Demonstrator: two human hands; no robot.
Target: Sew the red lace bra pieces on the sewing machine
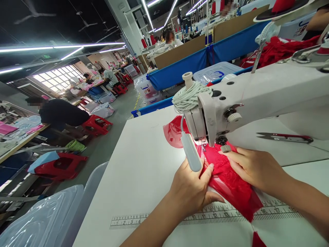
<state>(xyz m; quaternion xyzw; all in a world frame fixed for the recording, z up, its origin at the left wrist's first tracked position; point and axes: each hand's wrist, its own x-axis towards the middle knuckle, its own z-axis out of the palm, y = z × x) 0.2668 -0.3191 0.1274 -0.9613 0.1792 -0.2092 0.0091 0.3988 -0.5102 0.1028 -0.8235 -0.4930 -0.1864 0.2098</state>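
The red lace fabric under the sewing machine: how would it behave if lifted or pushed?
The red lace fabric is probably floppy: it wrinkles under the left hand and right hand. It looks thin and sheer at the edge, so likely light. Pushed, it would probably bunch rather than slide whole on the white table.

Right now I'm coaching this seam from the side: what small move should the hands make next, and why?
Probably ease the red fabric a little further back under the presser foot. Both the left hand and the right hand lie flat on it beside the sewing machine, and most of the piece trails toward the printed ruler.
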